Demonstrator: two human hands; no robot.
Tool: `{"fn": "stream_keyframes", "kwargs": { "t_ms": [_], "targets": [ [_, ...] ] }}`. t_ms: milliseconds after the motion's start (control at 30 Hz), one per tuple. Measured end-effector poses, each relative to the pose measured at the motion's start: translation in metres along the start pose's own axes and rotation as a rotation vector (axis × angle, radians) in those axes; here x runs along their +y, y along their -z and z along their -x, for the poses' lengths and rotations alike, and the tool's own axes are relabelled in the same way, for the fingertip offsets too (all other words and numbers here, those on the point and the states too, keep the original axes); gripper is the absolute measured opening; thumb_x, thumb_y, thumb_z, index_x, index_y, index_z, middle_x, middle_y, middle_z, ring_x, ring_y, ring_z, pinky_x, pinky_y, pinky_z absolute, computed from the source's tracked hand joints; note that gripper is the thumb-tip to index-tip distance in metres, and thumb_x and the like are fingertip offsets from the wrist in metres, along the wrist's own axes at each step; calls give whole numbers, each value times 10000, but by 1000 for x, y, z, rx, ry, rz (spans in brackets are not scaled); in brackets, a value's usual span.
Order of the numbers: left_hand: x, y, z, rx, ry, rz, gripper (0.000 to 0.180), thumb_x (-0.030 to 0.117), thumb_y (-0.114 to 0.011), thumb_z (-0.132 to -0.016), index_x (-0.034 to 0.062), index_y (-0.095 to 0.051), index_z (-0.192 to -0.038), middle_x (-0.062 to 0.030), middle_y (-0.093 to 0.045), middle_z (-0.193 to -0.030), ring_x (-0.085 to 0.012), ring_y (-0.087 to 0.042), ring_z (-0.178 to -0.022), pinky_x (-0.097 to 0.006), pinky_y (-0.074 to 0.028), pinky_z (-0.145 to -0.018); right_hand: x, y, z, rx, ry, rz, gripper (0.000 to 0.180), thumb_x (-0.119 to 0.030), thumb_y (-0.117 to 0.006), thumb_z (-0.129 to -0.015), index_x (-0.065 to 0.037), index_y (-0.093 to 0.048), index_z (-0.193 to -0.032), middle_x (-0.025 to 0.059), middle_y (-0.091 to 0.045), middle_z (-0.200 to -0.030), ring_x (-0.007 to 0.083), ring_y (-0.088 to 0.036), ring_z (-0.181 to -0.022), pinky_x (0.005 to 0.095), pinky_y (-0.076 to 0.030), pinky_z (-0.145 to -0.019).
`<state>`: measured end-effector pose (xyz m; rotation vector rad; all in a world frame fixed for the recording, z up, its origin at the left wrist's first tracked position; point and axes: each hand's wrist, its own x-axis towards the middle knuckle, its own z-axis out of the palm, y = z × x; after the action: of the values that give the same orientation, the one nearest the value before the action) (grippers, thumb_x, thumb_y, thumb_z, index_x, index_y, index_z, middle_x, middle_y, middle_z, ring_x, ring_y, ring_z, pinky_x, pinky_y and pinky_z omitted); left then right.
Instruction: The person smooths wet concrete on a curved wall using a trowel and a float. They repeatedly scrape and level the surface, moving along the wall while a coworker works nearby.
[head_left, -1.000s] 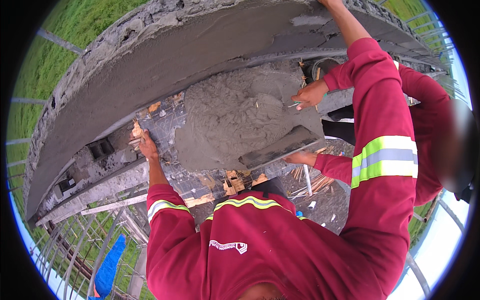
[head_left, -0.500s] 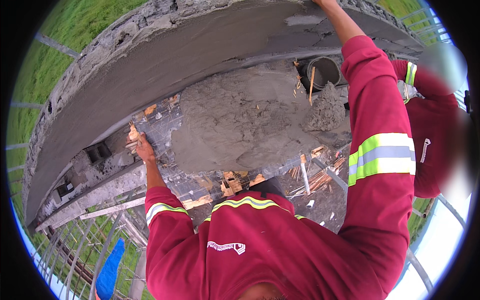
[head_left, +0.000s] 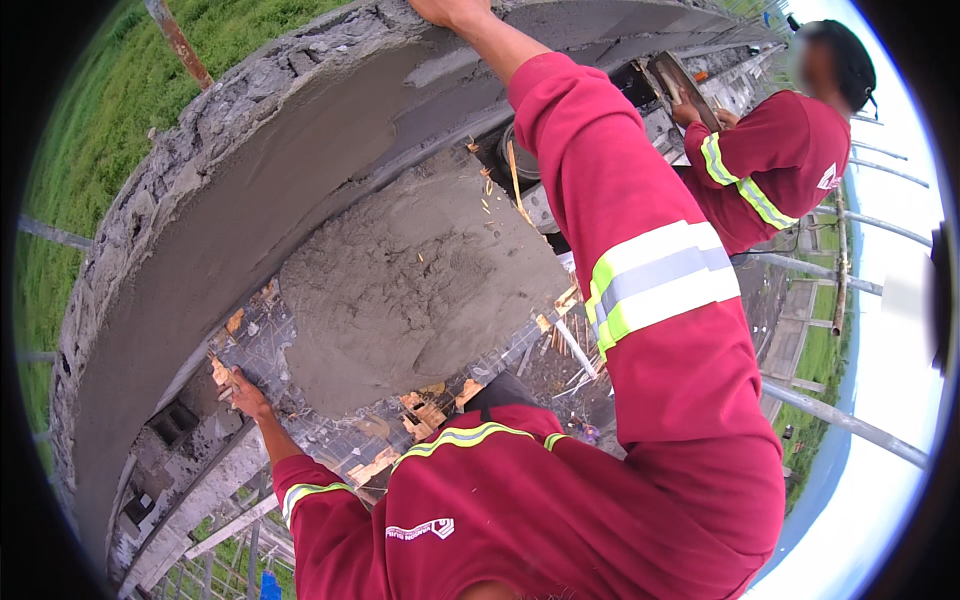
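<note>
A wide bed of wet grey mortar (head_left: 420, 275) lies on a dark, worn board (head_left: 262, 335) with chipped wooden edges. At the board's left corner is my left hand (head_left: 250, 396), its fingers closed around the edge beside a splintered bit of wood (head_left: 220, 371). High in the picture, my right hand (head_left: 452, 10) rests on the rough top of the curved wall (head_left: 215, 190); its fingers are partly cut off by the frame. Smooth grey plaster coats the wall's inner face. My raised right sleeve covers part of the board's right side.
A co-worker (head_left: 775, 160) at right holds a long flat tool (head_left: 685, 88). Behind my right arm stands a dark bucket (head_left: 522, 155), partly hidden. Hollow blocks (head_left: 172, 425) lie at left. Metal pipes (head_left: 850, 425) run along the right, with grass (head_left: 100, 120) beyond the wall.
My view has swung right, so the board and both hands sit further left in the picture. The co-worker shows more fully. My left hand stays at the board's corner, my right on the wall.
</note>
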<state>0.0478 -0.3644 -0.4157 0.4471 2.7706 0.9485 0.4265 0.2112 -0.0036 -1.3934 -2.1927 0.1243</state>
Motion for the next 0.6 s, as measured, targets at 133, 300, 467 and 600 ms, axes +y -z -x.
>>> {"fn": "stream_keyframes", "kwargs": {
  "t_ms": [133,300,467,600],
  "targets": [
    [-18,-5,-10,-37,0,-16,765,579,-582,-943,-66,-559,-1354,-271,-585,-1348,-429,-548,-1220,-475,-397,-1035,-3,6,3,-8,-6,-38,636,-570,-407,-994,-46,-751,-890,242,-709,-924,450,-668,-922,533,-505,-833],
    [-30,-10,-18,14,-104,-60,741,569,-586,-942,-39,-566,-1365,-272,-574,-1369,-419,-553,-1210,-466,-402,-1033,0,2,1,10,9,-7,630,-560,-401,-999,-46,-745,-879,247,-704,-930,450,-665,-918,537,-502,-830],
    [-12,-4,-5,-12,30,-28,641,521,-610,-952,-28,-613,-1283,-238,-629,-1243,-401,-575,-1144,-466,-412,-1001,8,-6,-4,13,71,6,623,-534,-383,-1010,-34,-734,-886,261,-696,-930,463,-658,-917,540,-493,-826],
    [0,0,5,-51,31,-30,646,502,-621,-945,-29,-585,-1312,-240,-592,-1302,-411,-534,-1189,-465,-383,-1033,10,-11,-8,3,84,88,571,-449,-387,-1020,6,-715,-914,289,-681,-951,489,-644,-927,573,-476,-847]
  ]
}}
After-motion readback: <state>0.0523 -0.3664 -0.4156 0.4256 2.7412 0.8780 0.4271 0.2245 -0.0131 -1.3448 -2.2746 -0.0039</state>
